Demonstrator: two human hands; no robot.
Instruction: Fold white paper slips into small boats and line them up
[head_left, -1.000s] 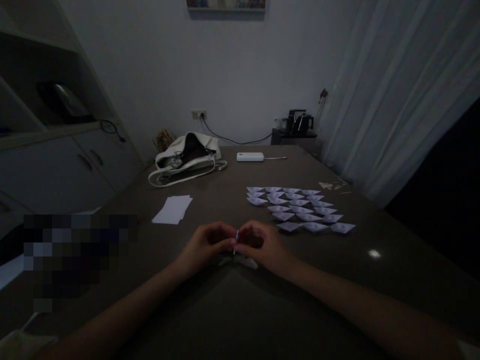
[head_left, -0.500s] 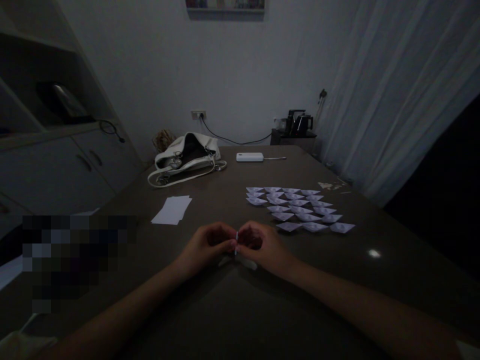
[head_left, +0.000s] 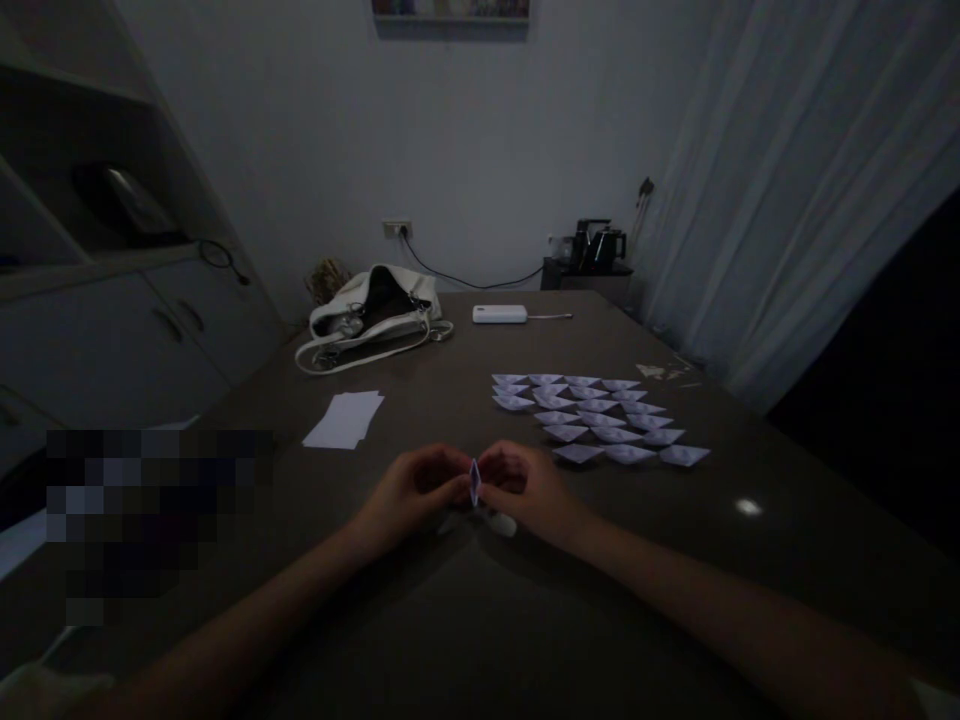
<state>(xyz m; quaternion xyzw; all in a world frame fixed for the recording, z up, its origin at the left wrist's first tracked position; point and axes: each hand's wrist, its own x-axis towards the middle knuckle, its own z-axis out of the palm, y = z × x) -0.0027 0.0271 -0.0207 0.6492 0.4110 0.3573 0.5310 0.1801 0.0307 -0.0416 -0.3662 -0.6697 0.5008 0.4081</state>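
Between my two hands, a small folded paper [head_left: 475, 483] stands on edge above the table, its sides slightly parted. My left hand [head_left: 409, 495] pinches it from the left with thumb and fingers. From the right, my right hand [head_left: 536, 495] grips it the same way. Just beyond my right hand lie rows of folded white paper boats [head_left: 598, 420]. A small stack of white paper sheets [head_left: 343, 420] rests beyond my left hand. Under my hands a pale reflection or scrap shows, too dim to make out.
A white handbag [head_left: 375, 315] stands at the back left of the brown table [head_left: 465, 620]. Beside it lies a white power bank [head_left: 499, 314] with a short cable. Torn paper scraps [head_left: 660, 371] lie near the right edge. A blurred patch covers the left side.
The folded paper, earlier a thin strip edge-on between my fingertips, has opened into a narrow diamond shape. My fingertips have moved slightly apart.
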